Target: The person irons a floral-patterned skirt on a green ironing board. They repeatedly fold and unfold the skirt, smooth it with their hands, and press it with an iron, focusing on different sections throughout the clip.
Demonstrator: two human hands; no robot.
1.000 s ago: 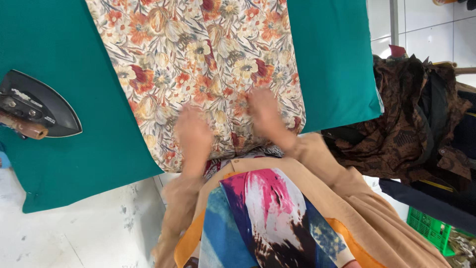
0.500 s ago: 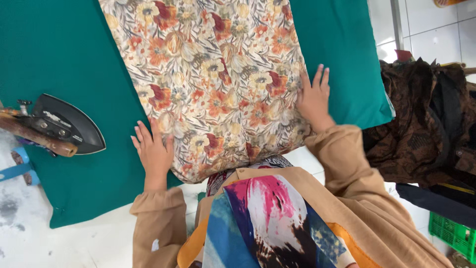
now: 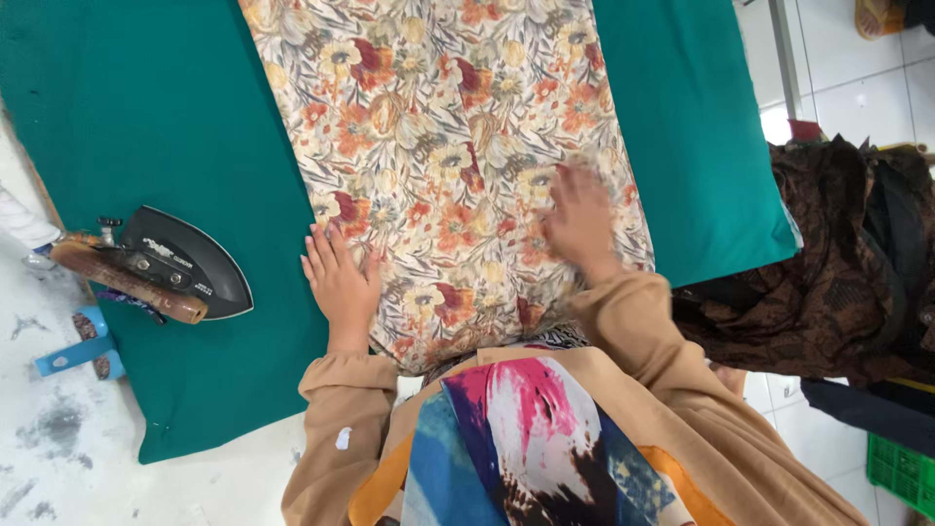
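While both hands lie on the cloth, nothing is gripped. Nearest the camera: tan sleeves and a scarf with pink, blue and white splashes, low in the frame.

Left hand (image 3: 341,282): flat, palm down, fingers (image 3: 323,251) extended and slightly spread, released. It sits on the left edge of the floral fabric (image 3: 438,146), partly over the green cover beside it. Pressing, not pinching.

Right hand (image 3: 579,219): also on the floral fabric, near its right edge, palm down. It is motion-blurred, so exact finger pose is unclear; it looks open and flat, with no fold of cloth taken up.

Floral fabric: cream ground with orange, red and yellow flowers. It lies flat as a long strip running from the person's body away up the middle of the bench (image 3: 146,117), which is covered in teal-green padding. The near end of the strip hangs at the bench edge against the person. Green cover shows on both sides of it.

Iron (image 3: 170,268): black soleplate housing, brown wooden handle, lying on the green cover to the left, near the left hand but apart from it and clear of the fabric.

Right of the bench: a heap of dark brown patterned cloth (image 3: 838,253). A green crate (image 3: 901,468) sits on the white tiled floor below it.
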